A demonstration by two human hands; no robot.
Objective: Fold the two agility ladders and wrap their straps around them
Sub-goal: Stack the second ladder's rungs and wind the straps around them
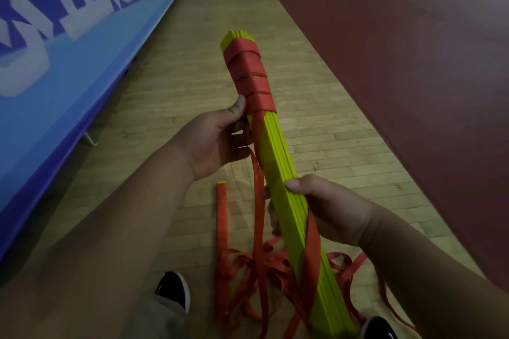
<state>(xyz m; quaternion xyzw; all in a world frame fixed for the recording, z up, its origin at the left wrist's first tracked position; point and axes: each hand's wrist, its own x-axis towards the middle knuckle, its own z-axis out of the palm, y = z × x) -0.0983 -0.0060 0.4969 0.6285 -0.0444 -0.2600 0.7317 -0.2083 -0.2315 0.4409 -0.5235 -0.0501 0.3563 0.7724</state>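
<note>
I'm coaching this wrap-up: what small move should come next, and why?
Probably the left hand carries the red strap another turn round the yellow rung bundle, just below the last coil: wraps cover only the far end, and much strap hangs loose.

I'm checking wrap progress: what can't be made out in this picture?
Head view only.
- Yellow rung bundle: its near end is cut off by the bottom edge.
- Red strap: its free end is lost in the floor tangle.
- Floor piece: lower part hidden under loose strap.
- Banner lettering: cropped by the top and left edges.
</note>
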